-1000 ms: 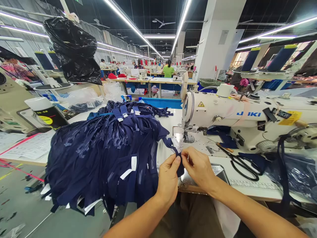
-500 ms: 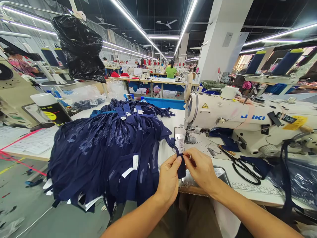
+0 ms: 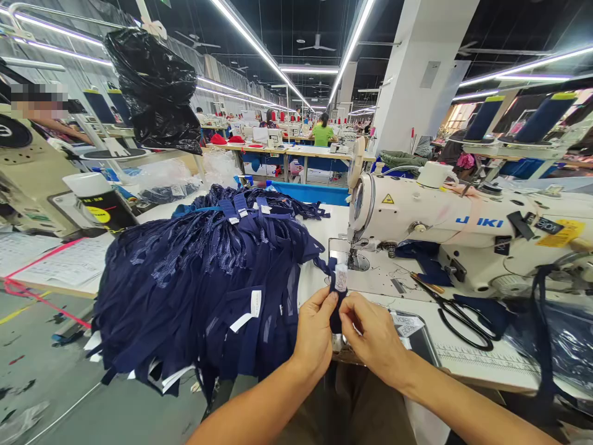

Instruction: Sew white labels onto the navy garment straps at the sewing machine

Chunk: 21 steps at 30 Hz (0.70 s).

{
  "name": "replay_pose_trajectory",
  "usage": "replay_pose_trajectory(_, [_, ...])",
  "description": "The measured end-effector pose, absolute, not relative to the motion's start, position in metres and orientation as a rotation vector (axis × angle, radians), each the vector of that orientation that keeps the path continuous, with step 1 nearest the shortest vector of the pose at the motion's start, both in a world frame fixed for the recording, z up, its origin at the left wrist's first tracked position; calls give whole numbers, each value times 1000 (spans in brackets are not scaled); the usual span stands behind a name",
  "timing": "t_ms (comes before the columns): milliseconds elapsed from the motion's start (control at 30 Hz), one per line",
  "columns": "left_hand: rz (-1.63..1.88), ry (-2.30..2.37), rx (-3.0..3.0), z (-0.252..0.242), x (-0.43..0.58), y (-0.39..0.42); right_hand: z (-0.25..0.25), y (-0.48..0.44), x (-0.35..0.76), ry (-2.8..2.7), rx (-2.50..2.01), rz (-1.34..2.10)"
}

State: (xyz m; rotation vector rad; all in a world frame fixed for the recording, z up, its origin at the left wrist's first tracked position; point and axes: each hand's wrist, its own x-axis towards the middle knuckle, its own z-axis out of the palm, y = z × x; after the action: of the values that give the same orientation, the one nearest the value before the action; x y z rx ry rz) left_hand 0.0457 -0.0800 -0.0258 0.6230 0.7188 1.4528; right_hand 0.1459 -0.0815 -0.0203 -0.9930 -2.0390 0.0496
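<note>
Left hand (image 3: 315, 330): pinched strap (image 3: 336, 319) between thumb and fingers (image 3: 319, 299).
Right hand (image 3: 371, 324): curled beside it (hold unclear).
Label (image 3: 341, 278): lay beyond fingertips.

dark ceiling (image 3: 296, 18) with long strip lights (image 3: 309, 70), white column (image 3: 417, 74) at right, grey floor (image 3: 125, 408) near left, work tables (image 3: 252, 149) far centre

Garment sewing workshop, industrial sewing machine (image 3: 430, 210), thread cones (image 3: 544, 117), navy garment pile (image 3: 199, 284), rows of worktables (image 3: 296, 150)
</note>
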Motion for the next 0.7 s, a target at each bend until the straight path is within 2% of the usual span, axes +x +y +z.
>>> replay_pose_trajectory(167, [1463,758,644,-25,44,-80,-17,-87,151,-2018,-931,290])
replay_pose_trajectory(333, [1419,718,687,-21,46,-83,-17,-75,159,-1903,-850,280])
replay_pose_trajectory(533, [1418,766,844,-25,44,-81,-13,-73,153,-1912,-834,556])
replay_pose_trajectory(600, [1430,832,976,-26,41,-80,-10,-82,149,-2014,-855,495])
replay_pose_trajectory(700, [1516,1013,1283,-27,34,-78,-6,-95,149,-2184,-919,178])
